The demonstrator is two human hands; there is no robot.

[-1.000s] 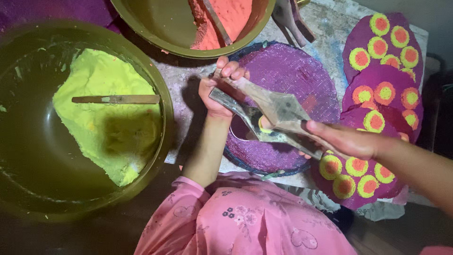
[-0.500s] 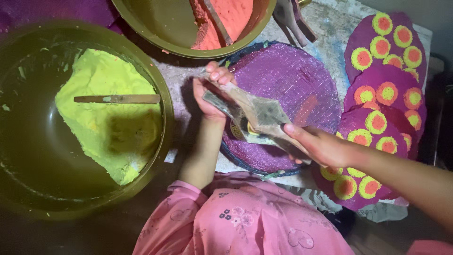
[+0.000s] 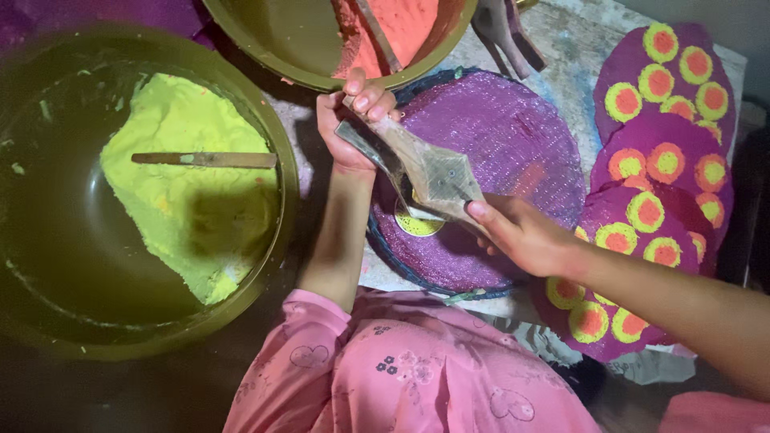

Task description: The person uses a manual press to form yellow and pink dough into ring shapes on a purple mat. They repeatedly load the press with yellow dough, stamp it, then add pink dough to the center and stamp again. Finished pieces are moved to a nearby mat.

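Observation:
My left hand [image 3: 350, 120] grips the narrow upper end of a worn wooden paddle-shaped tool [image 3: 429, 170]. My right hand [image 3: 523, 237] holds its wider lower end from the right. The tool is slanted over a round purple mat [image 3: 501, 136] that lies on a dark round tray. Under the tool's lower end, a small yellow-green disc [image 3: 419, 227] sits on the mat, partly hidden by the tool.
A big olive bowl [image 3: 48, 265] at left holds yellow-green paste [image 3: 180, 232] and a wooden stick [image 3: 204, 159]. Another bowl [image 3: 321, 48] at the top holds orange paste [image 3: 401, 20]. At right lie purple sheets [image 3: 682, 120] covered with several orange-and-yellow discs. My pink clothing fills the bottom.
My hands and the tool have shifted a little up and to the left over the mat, and my right hand has come closer to my left. More of the yellow-green disc shows.

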